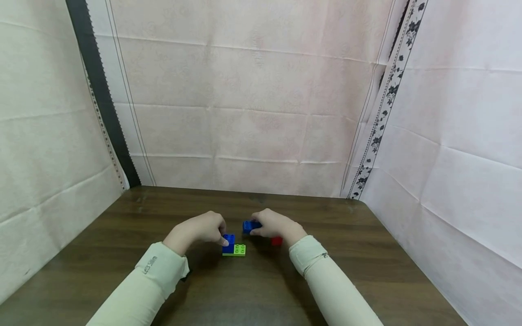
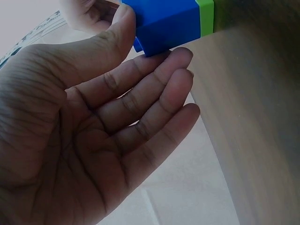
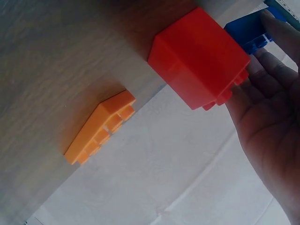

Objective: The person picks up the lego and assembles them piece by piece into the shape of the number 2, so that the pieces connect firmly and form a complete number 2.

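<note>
My left hand [image 1: 200, 230] pinches a blue toy brick [image 1: 230, 247] between thumb and fingers. That brick stands on the left part of a light green brick [image 1: 240, 249], whose studs show on the right. In the left wrist view, the thumb presses one side of the blue brick [image 2: 171, 28], and the other fingers reach beneath it. My right hand [image 1: 276, 225] grips a second blue brick [image 1: 247, 226], a little farther back and to the right. The right wrist view shows this blue brick [image 3: 247, 30] under the thumb.
A red brick [image 3: 199, 58] stands on the brown table [image 1: 326, 271] close by the right hand, partly covered by the wrist in the head view. An orange brick [image 3: 101, 124] lies past it. White cloth [image 1: 253, 113] hangs behind and along both sides.
</note>
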A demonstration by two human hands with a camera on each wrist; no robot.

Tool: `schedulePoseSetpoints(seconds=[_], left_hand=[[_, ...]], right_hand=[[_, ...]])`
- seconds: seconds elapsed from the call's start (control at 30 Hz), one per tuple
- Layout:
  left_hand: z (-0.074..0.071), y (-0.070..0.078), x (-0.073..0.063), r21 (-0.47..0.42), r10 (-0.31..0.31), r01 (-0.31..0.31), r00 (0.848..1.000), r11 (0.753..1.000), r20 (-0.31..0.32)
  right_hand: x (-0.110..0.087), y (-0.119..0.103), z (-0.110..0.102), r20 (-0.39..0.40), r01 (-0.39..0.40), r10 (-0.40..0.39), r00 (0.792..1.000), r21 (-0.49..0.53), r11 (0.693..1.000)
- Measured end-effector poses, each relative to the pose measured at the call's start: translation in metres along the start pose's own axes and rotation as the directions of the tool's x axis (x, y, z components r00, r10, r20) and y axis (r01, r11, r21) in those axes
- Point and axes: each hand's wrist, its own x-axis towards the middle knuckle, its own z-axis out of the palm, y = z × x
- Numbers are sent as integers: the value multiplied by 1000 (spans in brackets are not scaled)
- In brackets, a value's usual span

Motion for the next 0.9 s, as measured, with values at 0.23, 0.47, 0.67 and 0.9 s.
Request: schedulePoseSetpoints(seconds=[0.23, 0.47, 0.67, 0.9], left_hand=[[-1, 1, -1, 2, -3, 3, 1000, 1000, 0], [-1, 2, -1, 4, -2, 2, 1000, 1000, -4], [-1, 3, 0, -2, 0, 0, 1000, 1000, -3], [-1, 0, -1, -5, -3, 3, 1000, 1000, -4]], right_hand=[[0, -1, 0, -13, 11, -11, 1000, -9, 1000], [-1, -2, -1, -19, 18, -18, 1000, 1, 1000], [-3, -5, -3, -20, 19, -19, 1000, 23, 1000], [-3, -10, -6, -32, 71, -70, 997, 33, 997]])
